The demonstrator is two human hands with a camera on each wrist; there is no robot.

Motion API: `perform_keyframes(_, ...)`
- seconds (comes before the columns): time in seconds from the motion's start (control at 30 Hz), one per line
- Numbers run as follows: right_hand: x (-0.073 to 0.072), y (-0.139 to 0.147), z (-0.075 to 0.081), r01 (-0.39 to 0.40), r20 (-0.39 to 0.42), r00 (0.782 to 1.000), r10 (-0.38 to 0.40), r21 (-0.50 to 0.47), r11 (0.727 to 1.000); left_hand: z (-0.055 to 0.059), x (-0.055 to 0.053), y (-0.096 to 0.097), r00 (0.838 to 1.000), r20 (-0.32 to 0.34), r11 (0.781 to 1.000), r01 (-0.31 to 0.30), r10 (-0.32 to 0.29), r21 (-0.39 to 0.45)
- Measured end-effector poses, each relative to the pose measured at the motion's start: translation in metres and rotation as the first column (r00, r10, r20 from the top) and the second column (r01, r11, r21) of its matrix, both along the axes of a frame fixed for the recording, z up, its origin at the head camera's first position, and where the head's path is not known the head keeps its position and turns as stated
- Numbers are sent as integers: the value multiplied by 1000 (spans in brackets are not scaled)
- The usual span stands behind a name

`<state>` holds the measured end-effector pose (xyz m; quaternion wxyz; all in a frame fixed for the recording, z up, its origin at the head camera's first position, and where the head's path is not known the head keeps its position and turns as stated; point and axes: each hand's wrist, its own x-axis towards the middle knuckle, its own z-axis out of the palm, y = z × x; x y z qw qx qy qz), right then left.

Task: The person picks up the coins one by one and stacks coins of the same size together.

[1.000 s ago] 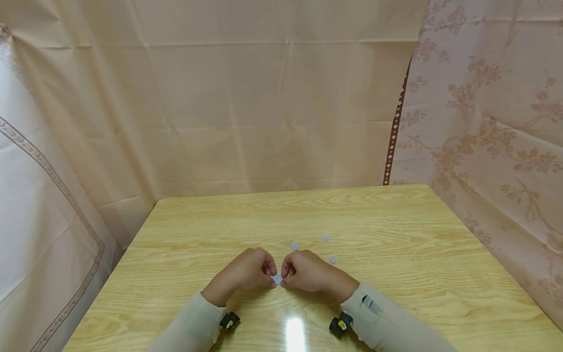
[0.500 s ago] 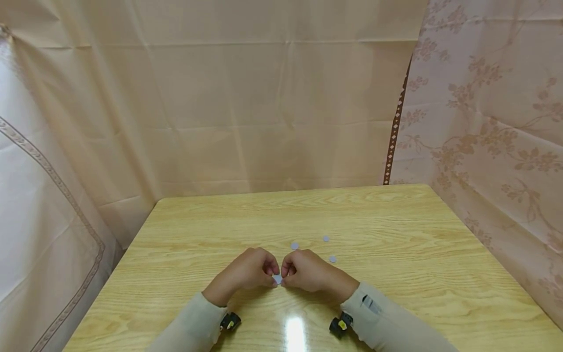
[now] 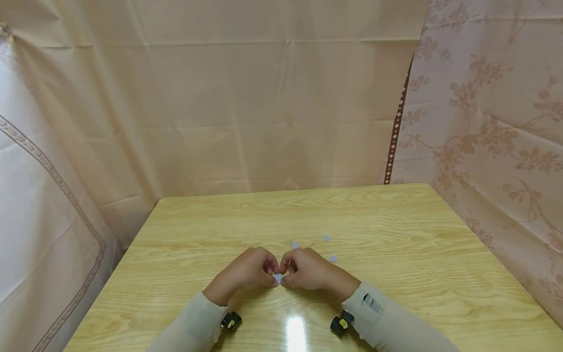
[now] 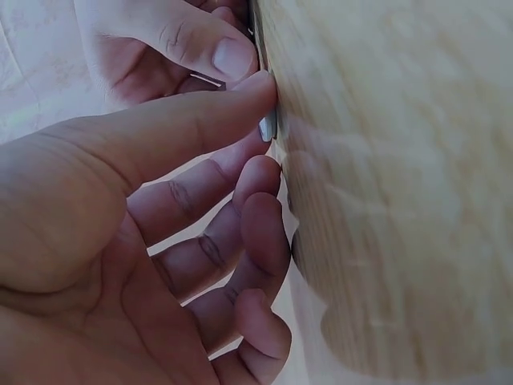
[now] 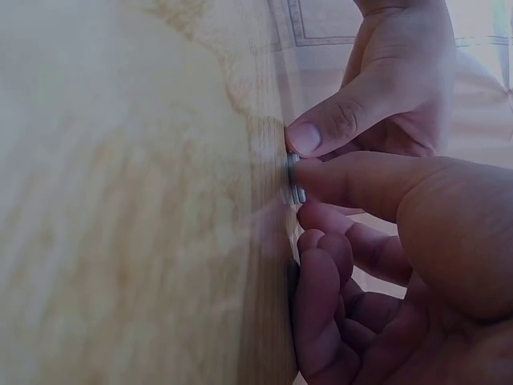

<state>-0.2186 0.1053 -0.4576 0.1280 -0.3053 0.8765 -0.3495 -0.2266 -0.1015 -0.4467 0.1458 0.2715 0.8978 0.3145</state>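
Observation:
In the head view my left hand [image 3: 251, 269] and right hand [image 3: 309, 270] meet low over the wooden table, thumbs and curled index fingers on either side of a small silvery coin [image 3: 277, 278]. The right wrist view shows a short stack of coins [image 5: 296, 178] edge-on, flat against the tabletop, with both thumbs at its near side. From the left wrist only a thin edge of the coins [image 4: 268, 128] shows below my left thumb; the rest is hidden by the fingers. The remaining fingers of each hand curl in close to the table.
Three more coins lie loose beyond and to the right of my hands: one coin [image 3: 295, 245] just past the right knuckles, another coin [image 3: 327, 238] farther back, and a third coin [image 3: 333, 258] beside the right hand. Cloth curtains [image 3: 272, 112] hang around the wooden table [image 3: 198, 220].
Both hands have drawn slightly closer together around the coin, and the gap between their fingertips has narrowed. The loose coins stay in place.

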Motion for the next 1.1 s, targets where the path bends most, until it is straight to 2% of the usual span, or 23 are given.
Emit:
perform_keyframes(0.17,-1,0,0,15,17,1000,-14,-14,1000,-2,-1,0,1000,-1,1000,-11,11,8)
perform_keyframes(0.47,-1,-2,-1,64,1,998,-64,-5,998,-3,-1,-2,999,21,999,-36,36,2)
perform_keyframes(0.77,0,-4,-3,104,61,993,-101,-48,993,-3,-1,-2,999,52,1000,-11,11,-6)
perform_keyframes(0.97,1,-6,-3,128,88,989,-123,-54,990,-2,-1,-1,998,64,1000,-20,22,-23)
perform_keyframes(1.1,1,-6,-2,135,84,988,-130,-47,990,-3,0,-1,997,77,1000,-28,28,-3)
